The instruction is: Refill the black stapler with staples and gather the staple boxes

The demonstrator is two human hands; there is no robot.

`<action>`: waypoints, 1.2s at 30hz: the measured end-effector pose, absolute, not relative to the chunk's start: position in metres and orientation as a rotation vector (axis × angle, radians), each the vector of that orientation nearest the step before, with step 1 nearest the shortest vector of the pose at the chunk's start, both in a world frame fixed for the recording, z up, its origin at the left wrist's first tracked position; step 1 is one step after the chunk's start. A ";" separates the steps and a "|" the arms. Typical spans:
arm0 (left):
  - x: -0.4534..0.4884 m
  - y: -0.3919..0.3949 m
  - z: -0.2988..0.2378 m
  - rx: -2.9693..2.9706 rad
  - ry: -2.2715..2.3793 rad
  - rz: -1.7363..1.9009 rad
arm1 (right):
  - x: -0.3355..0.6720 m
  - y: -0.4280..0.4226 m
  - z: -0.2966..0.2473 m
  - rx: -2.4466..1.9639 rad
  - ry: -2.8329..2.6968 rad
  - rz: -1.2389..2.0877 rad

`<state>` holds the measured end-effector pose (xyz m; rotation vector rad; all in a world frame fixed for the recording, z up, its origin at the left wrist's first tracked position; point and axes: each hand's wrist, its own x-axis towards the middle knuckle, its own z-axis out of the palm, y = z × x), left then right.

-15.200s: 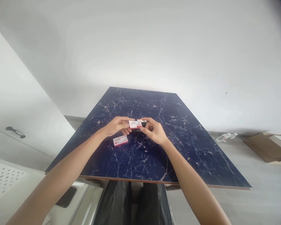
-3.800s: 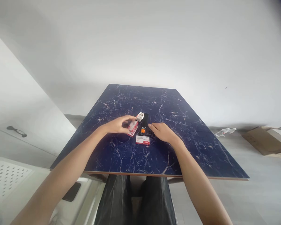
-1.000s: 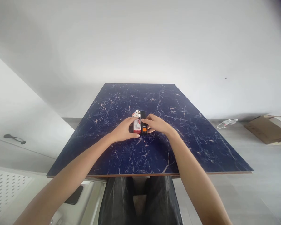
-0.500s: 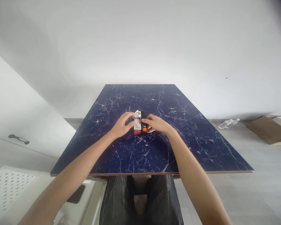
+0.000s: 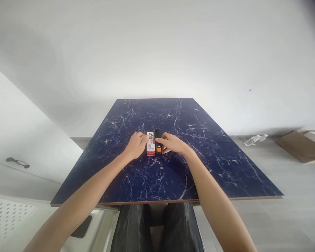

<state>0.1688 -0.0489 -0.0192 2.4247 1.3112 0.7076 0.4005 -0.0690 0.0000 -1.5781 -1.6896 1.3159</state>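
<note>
Near the middle of the dark blue marbled worktop (image 5: pixel 204 154), the left hand (image 5: pixel 134 148) rests its fingertips against the red-and-white staple boxes (image 5: pixel 150 148), fingers loosely curled. The right hand (image 5: pixel 173 144) lies over the black stapler (image 5: pixel 157 141) with its orange patch, touching its side; whether it truly grips cannot be told. Boxes and stapler sit touching, side by side. The boxes look light, stiff cardboard, likely to slide easily on the glossy surface, best pinched across their long edges. The stapler seems heavier and rigid, best taken around its body. Count: 1 stapler; at least 2 boxes, the stack too small to count surely. A plastic bottle (image 5: pixel 255 139) and 1 cardboard sheet (image 5: pixel 299 148) lie on the floor.
</note>
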 end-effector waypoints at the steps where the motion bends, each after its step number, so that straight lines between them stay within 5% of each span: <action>1: 0.169 -0.051 -0.018 2.427 1.327 0.699 | 0.400 -0.068 -0.001 -1.580 -1.684 1.311; 14: 0.137 -0.042 -0.012 2.385 1.090 0.312 | 0.399 -0.068 -0.002 -1.560 -1.659 1.313; 23: 0.145 -0.035 -0.022 2.430 1.043 0.393 | 0.397 -0.069 -0.001 -1.581 -1.682 1.275; 36: 0.181 -0.032 -0.024 2.433 1.061 0.454 | 0.407 -0.084 0.024 -1.908 -1.966 0.575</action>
